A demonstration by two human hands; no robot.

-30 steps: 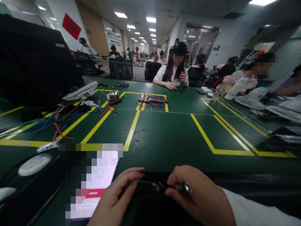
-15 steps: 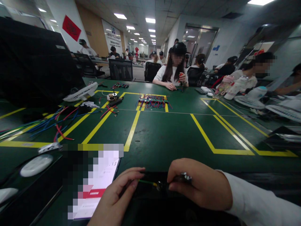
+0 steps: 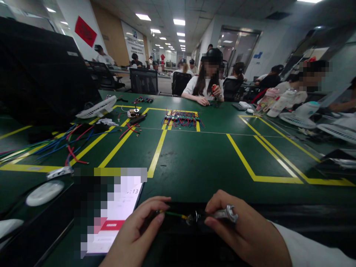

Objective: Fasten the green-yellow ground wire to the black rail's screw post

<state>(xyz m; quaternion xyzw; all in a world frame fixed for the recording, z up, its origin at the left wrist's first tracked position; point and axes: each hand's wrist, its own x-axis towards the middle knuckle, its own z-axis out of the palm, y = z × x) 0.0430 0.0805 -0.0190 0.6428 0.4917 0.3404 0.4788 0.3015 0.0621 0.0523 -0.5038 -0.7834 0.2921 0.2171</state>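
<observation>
My left hand (image 3: 141,222) is closed at the lower middle, thumb and fingers about the left end of a thin green wire (image 3: 174,214). A yellow end of that wire reaches a small metal fitting (image 3: 190,219) on a dark object whose outline is lost against the black surface. In my right hand (image 3: 236,222) is a silver wrench (image 3: 229,214), its open jaw pointing right, past the fingers. The wrench's other end lies near the metal fitting; whether they touch, I cannot tell.
A lit phone (image 3: 125,207) lies left of my left hand. Loose coloured wires (image 3: 75,144) and a white fan (image 3: 97,107) are at the left. Wired circuit boards (image 3: 182,118) sit farther back, before a seated co-worker (image 3: 204,83). Bottles (image 3: 280,102) stand at the right.
My right hand has shifted slightly right and turned, so more of the wrench shows. My left hand and the green wire stay nearly in place.
</observation>
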